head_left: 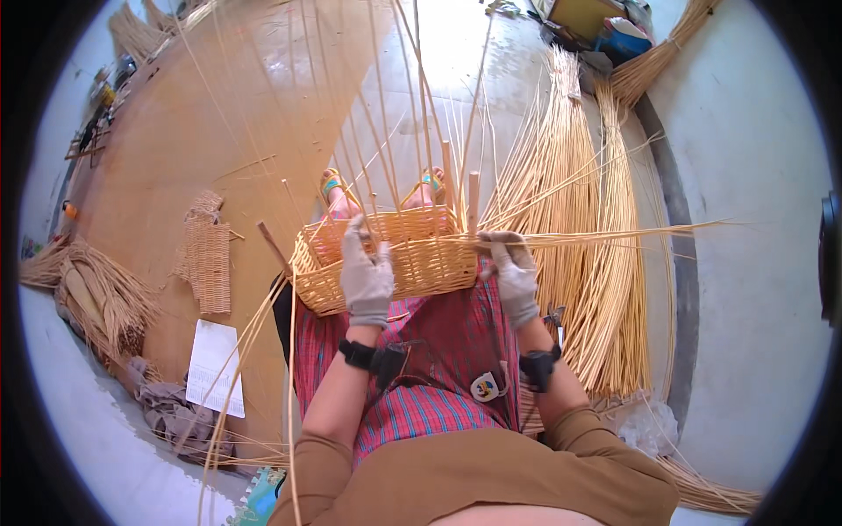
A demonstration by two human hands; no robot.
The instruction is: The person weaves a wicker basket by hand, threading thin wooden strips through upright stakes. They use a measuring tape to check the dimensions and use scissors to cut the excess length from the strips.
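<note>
A half-woven wicker basket (pixel 430 270), rectangular and pale tan, rests across my lap. Tall thin stakes rise from it, and thicker wooden posts (pixel 474 203) stand at its corners. My left hand (pixel 366 279), in a whitish glove, lies against the near wall, its fingers stretched up past the rim and the thumb apart. At the right corner my gloved right hand (pixel 516 272) is closed around a bundle of long wicker strands (pixel 605 237) that trails off to the right. Its fingertips are partly hidden beside the corner post.
Big bundles of wicker rods (pixel 605 307) lie on the floor at right. A woven panel (pixel 209 263) and a printed sheet (pixel 213 368) are at left, near another bundle (pixel 105 294). Loose strands (pixel 292 394) hang down at the basket's left. A tape measure (pixel 484 387) lies on my lap.
</note>
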